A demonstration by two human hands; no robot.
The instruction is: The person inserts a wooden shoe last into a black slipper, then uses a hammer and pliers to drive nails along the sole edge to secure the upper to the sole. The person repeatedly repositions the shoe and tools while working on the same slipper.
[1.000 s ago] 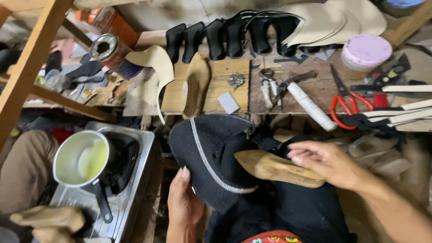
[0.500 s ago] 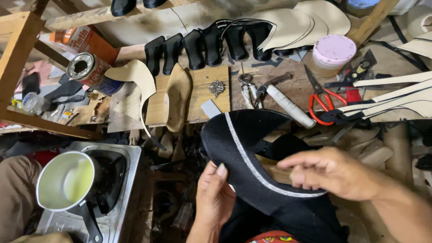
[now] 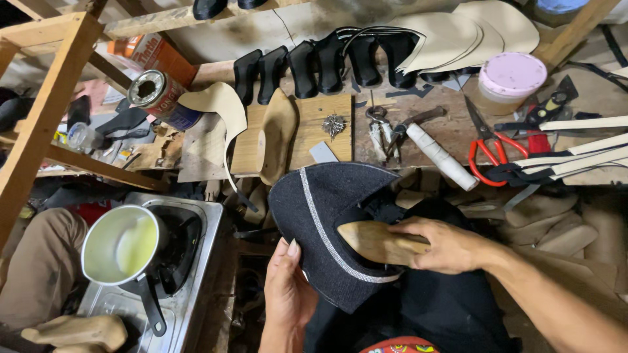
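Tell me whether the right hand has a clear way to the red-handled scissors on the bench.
Probably yes: the right hand holds a wooden last, but the red-handled scissors lie uncovered ahead, nothing between; it would need to let go first.

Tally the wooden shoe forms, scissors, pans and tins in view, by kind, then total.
Wooden shoe forms: 3 (right hand's, bench, floor)
Red-handled scissors: 1
Pan: 1
Tin: 1
Total: 6
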